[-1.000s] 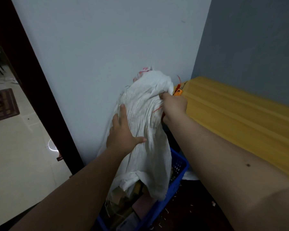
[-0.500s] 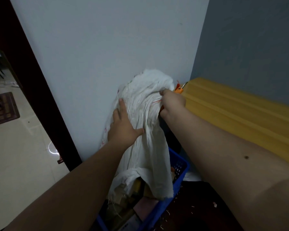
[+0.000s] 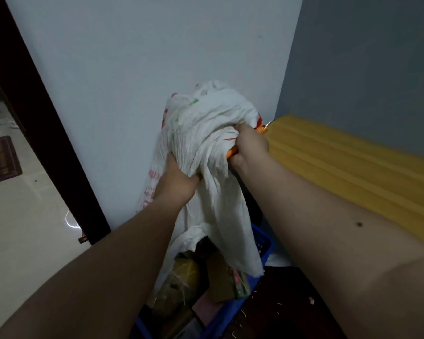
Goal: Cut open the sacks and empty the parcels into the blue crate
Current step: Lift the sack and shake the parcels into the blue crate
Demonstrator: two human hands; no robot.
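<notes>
Down at six o'clock, nearest the camera, sits the blue crate — its far corner and right wall show, and inside it lie the parcels, a jumble of yellow, brown and pink packets piled against one another. Pale scraps are scattered on the dark floor just to the crate's right, at five o'clock. Two bare forearms reach up from the bottom corners towards the middle of the view. The white sack hangs upside down over the crate, its frayed open mouth drooping onto the parcels, red and green print showing on its crumpled sides. The left hand has its fingers clenched into a fistful of the sack's cloth at about the centre. The right hand, up at one o'clock from it, is clenched too — gripping the bunched top of the sack together with an orange cutter, whose handle pokes out below the fist and whose tip shows beyond the knuckles. Right of the hands, at three o'clock, a yellow padded bench runs along the grey wall. Behind the sack stands a white wall, and at nine o'clock a dark door frame opens onto a pale tiled floor with a mat.
</notes>
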